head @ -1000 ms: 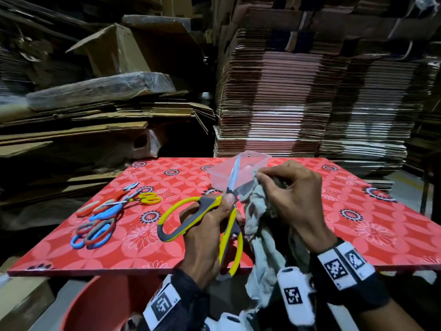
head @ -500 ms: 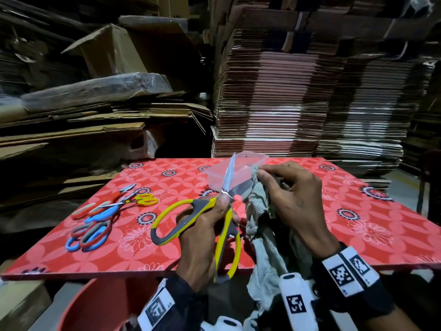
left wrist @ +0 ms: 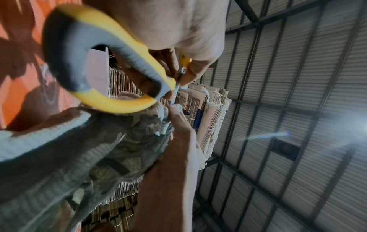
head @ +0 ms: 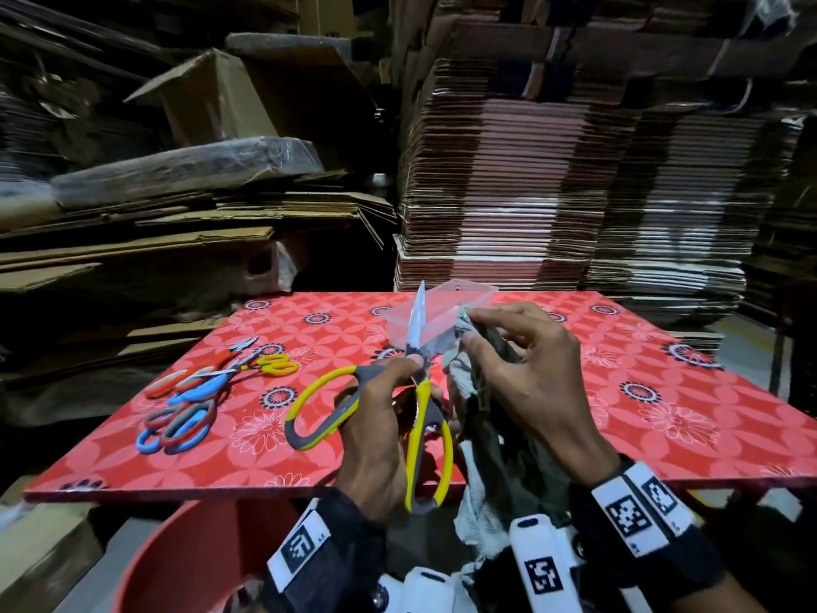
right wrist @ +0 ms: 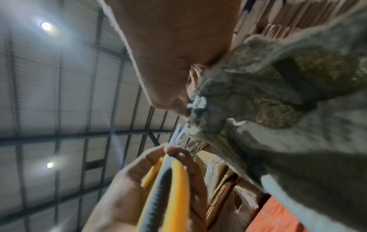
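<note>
stacks point(head: 552, 192): flattened cardboard fills the upper half of the head view. The top and both sides are cut off by the frame, and the left part is dark and hard to make out.
table point(head: 663, 413): a red board with a flower print across the middle. Its near edge is partly hidden behind the hands.
tub point(head: 185, 555): orange-red, at lower left under the table edge. It is cut off at the bottom.
cloth point(head: 508, 471): grey-green, frayed and stained. It hangs from centre right down to the bottom edge, with its lower end lost among the wrist gear.
right hand point(head: 530, 382): at centre right. Thumb and forefinger pinch a fold of cloth just right of the blade, and the other fingers curl loosely over the cloth.
left hand point(head: 376, 435): at lower centre. The fingers wrap round the scissors below the pivot and the thumb lies on top.
scissors point(head: 418, 404): at centre, held above the table's near edge. Yellow and grey loops are splayed apart and one steel blade points up. The second blade is hard to tell from the cloth and box behind it. No brand is legible.
box point(head: 442, 303): clear plastic on the table, behind the blade and half hidden by it.
spare scissors point(head: 199, 400): a heap with red, blue and yellow handles at centre left on the table. They overlap, so no count is sure.
tags point(head: 636, 506): white bands on both wrists with black square codes. The small letters beside them are too small to read.
</note>
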Tool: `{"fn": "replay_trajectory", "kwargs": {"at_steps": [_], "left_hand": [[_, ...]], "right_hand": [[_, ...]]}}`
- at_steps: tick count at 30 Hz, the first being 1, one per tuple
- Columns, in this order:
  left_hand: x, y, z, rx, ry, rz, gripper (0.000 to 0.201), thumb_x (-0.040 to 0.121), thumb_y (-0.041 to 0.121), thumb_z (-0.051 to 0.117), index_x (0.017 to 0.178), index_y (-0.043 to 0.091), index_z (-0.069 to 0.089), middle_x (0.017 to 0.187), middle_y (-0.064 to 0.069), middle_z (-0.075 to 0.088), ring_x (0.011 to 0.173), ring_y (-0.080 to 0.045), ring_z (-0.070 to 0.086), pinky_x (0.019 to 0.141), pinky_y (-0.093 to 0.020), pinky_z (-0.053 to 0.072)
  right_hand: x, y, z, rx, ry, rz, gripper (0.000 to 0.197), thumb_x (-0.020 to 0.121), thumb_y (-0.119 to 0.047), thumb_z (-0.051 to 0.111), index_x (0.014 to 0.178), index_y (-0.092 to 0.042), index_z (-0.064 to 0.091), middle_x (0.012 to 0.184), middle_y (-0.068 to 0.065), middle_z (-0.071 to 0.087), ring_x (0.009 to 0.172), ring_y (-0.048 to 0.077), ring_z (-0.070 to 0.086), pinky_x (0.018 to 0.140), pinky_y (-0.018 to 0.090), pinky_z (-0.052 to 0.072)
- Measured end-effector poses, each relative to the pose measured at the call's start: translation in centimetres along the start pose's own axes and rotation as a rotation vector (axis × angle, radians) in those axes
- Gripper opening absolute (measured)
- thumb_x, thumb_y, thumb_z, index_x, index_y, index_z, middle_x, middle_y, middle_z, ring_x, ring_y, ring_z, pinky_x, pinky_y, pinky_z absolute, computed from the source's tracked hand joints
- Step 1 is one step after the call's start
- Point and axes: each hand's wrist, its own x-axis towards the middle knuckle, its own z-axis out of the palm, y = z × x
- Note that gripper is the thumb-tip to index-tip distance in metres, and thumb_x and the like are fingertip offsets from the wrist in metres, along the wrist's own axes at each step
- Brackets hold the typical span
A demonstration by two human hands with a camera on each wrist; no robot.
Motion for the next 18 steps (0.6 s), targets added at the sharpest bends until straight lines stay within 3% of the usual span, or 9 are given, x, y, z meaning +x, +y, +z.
{"fn": "replay_trajectory", "kwargs": {"at_steps": [2, 4, 8, 10, 14, 16, 18], "left_hand": [[0.1, 0.0, -0.2, 0.011, 0.027, 0.004, 0.034, 0.09, 0.025, 0.07, 0.058, 0.013, 0.073, 0.067, -0.015, 0.06, 0.053, -0.029, 0.051, 0.076, -0.05, 0.049], [0.3, -0.1, -0.2, 0.021, 0.052, 0.008, 0.023, 0.087, 0.027, 0.075, 0.072, 0.011, 0.078, 0.075, -0.018, 0.064, 0.059, -0.031, 0.053, 0.08, -0.055, 0.048], [0.7, 0.3, 0.2, 0.016, 0.083, 0.015, 0.021, 0.085, 0.027, 0.081, 0.078, 0.008, 0.081, 0.08, -0.017, 0.07, 0.059, -0.031, 0.061, 0.072, -0.043, 0.056], [1.1, 0.5, 0.5, 0.014, 0.078, 0.02, 0.023, 0.084, 0.027, 0.083, 0.083, 0.005, 0.08, 0.085, -0.019, 0.072, 0.065, -0.033, 0.065, 0.075, -0.046, 0.059], [2.4, 1.4, 1.7, 0.008, 0.057, 0.045, 0.02, 0.087, 0.023, 0.083, 0.091, 0.003, 0.082, 0.099, -0.023, 0.075, 0.088, -0.038, 0.071, 0.095, -0.059, 0.058], [3.5, 2.1, 2.4, 0.008, 0.04, 0.051, 0.02, 0.088, 0.02, 0.081, 0.097, 0.002, 0.081, 0.099, -0.02, 0.077, 0.083, -0.034, 0.074, 0.089, -0.054, 0.062], [5.1, 2.9, 3.1, 0.033, 0.046, 0.072, 0.015, 0.091, 0.019, 0.079, 0.094, 0.004, 0.079, 0.09, -0.017, 0.077, 0.067, -0.028, 0.073, 0.069, -0.041, 0.064]], "right_hand": [[0.2, 0.0, -0.4, 0.053, -0.029, 0.024, 0.031, 0.087, -0.011, 0.081, 0.116, -0.023, 0.08, 0.11, -0.013, 0.075, 0.103, -0.002, 0.069, 0.09, 0.015, 0.054], [0.4, -0.1, -0.5, 0.118, -0.049, 0.041, 0.038, 0.087, -0.009, 0.081, 0.122, -0.021, 0.077, 0.113, -0.009, 0.076, 0.106, 0.001, 0.071, 0.095, 0.022, 0.057], [0.8, 0.1, -0.2, 0.211, -0.046, 0.051, 0.035, 0.088, -0.008, 0.08, 0.121, -0.018, 0.076, 0.109, -0.005, 0.078, 0.103, 0.009, 0.074, 0.092, 0.031, 0.06], [1.3, 0.3, 0.1, 0.184, -0.027, 0.034, 0.027, 0.09, -0.01, 0.079, 0.116, -0.018, 0.078, 0.104, -0.007, 0.079, 0.097, 0.007, 0.075, 0.088, 0.03, 0.06], [2.9, 0.7, 1.0, 0.028, 0.004, -0.041, 0.018, 0.093, -0.013, 0.075, 0.109, -0.019, 0.082, 0.103, -0.011, 0.078, 0.097, 0.001, 0.072, 0.082, 0.014, 0.055], [4.5, 1.1, 1.3, -0.009, 0.014, -0.054, 0.017, 0.093, -0.012, 0.074, 0.107, -0.017, 0.082, 0.105, -0.007, 0.078, 0.097, 0.003, 0.071, 0.082, 0.008, 0.051], [6.6, 1.8, 1.6, 0.008, 0.014, -0.045, 0.015, 0.093, -0.013, 0.074, 0.105, -0.017, 0.082, 0.103, -0.005, 0.077, 0.094, 0.004, 0.072, 0.081, 0.008, 0.051]]}}
